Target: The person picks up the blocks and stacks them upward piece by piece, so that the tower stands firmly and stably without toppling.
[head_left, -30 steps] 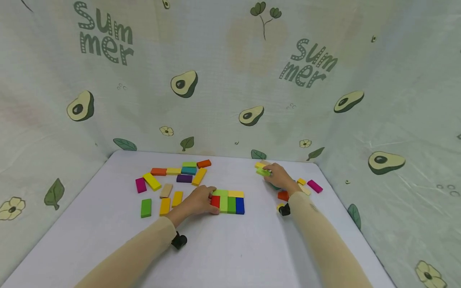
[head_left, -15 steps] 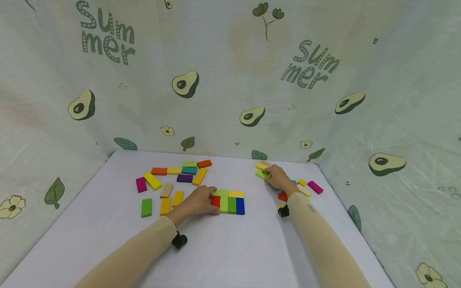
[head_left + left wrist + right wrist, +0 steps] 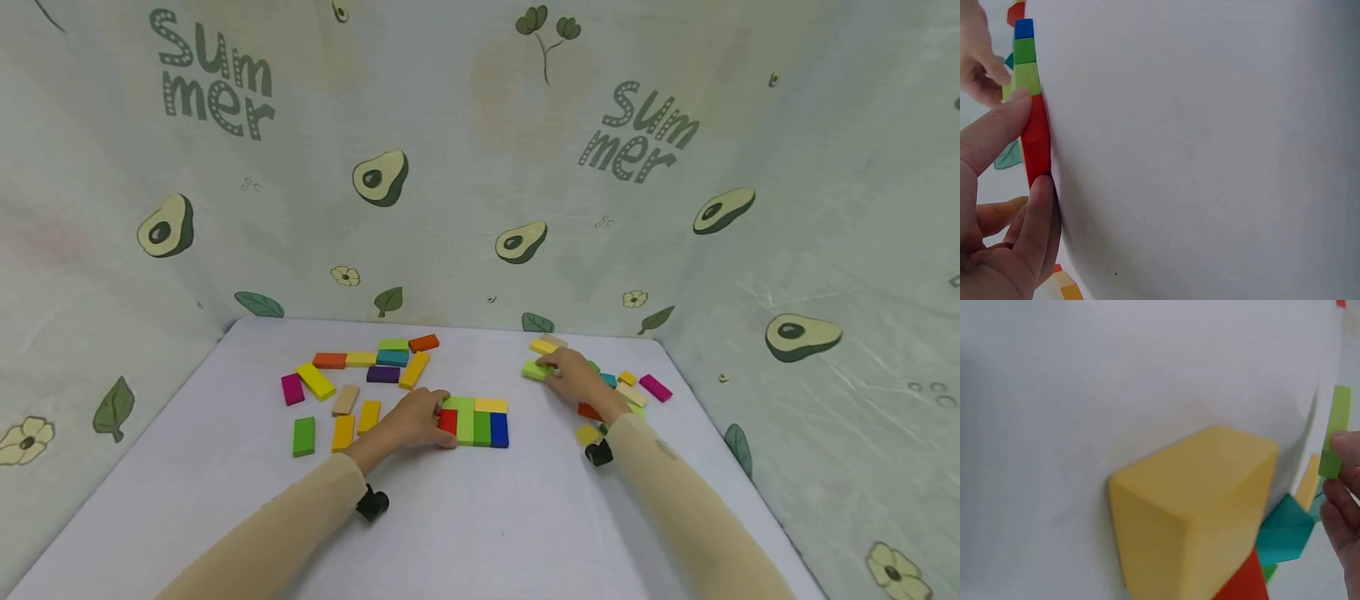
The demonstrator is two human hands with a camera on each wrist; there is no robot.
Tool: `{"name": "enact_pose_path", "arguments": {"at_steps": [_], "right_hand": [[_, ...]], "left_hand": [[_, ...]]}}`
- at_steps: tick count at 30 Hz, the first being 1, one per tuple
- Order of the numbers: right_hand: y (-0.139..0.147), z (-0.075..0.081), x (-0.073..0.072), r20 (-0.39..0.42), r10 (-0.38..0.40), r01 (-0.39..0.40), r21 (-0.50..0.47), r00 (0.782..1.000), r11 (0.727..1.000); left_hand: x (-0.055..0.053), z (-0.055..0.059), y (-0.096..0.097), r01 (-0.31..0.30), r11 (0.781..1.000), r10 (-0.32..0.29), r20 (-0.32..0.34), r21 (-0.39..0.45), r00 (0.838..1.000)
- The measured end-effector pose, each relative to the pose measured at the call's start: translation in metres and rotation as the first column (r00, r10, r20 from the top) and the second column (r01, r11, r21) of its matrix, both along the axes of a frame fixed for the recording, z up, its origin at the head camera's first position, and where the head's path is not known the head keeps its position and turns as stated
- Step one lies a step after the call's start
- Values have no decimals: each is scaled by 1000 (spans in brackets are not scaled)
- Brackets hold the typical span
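Note:
My left hand (image 3: 411, 419) is at the left end of a flat group of coloured blocks mid-table. Its thumb and fingers grip the red block (image 3: 1036, 140), which sits against light green, green (image 3: 482, 428) and blue (image 3: 499, 430) blocks. A light green block (image 3: 459, 402) and a pale yellow block (image 3: 491, 406) form the group's far row. Over on the right, my right hand (image 3: 573, 377) pinches another light green block (image 3: 1337, 415) between thumb and fingers, slightly left of the loose pile. Part of that block is hidden by the fingers.
Loose blocks lie on the left, including a green block (image 3: 303, 436), a purple block (image 3: 383, 374) and a magenta block (image 3: 292, 388). Around the right hand are a yellow block (image 3: 1204, 494), a teal block (image 3: 1285, 532) and others. A printed curtain (image 3: 450, 275) borders the table.
My right hand has shifted slightly left with the light green block, away from the yellow block at the back. The left hand stays on the red block.

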State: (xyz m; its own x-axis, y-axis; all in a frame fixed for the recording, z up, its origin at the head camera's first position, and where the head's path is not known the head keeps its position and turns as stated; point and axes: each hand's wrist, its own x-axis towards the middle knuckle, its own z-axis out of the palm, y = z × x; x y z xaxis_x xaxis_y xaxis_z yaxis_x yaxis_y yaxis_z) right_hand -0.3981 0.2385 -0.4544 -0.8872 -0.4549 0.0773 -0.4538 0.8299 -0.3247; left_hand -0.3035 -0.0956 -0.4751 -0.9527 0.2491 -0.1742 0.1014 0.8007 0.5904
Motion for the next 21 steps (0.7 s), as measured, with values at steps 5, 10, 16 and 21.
{"name": "enact_pose_path", "arguments": {"at_steps": [5,10,16,21], "right_hand": [[-5,7,22,-37,75,-76,-20,997,997],[-13,12,53,-72,129,-133,-46,989,990],[-27,15,89,-90,180,-187,-74,980,980],[-39,15,113,-94,245,-250,-48,965,967]], "left_hand": [[1,0,0,3,1000,-3,-5,-2,1000],[1,-1,0,4,1000,-4,-13,-7,1000],[0,-2,-1,10,1000,-10,-14,-2,1000],[1,-1,-1,18,1000,-18,-23,-1,1000]]}}
